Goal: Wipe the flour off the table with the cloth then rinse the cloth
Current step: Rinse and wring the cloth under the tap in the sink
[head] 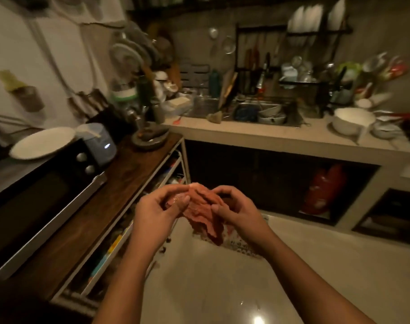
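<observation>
Reddish-pink cloth (200, 215) is held in mid-air between both hands, above the pale floor (222, 281) and apart from either bench. The left hand (156, 213) grips the upper left part of the cloth, its fingers (173, 189) curled over the top edge and the thumb pressed against the front. The right hand (237, 210) grips the upper right part, fingers curled round the fabric. The lower part of the cloth hangs crumpled below both hands. To the left stands a wooden bench (133, 174) carrying a microwave (35, 202) with a white plate (42, 142) on top. Ahead, a concrete bench (246, 134) carries a sink (269, 113) holding dishes and, further right, a white bowl (353, 120).
</observation>
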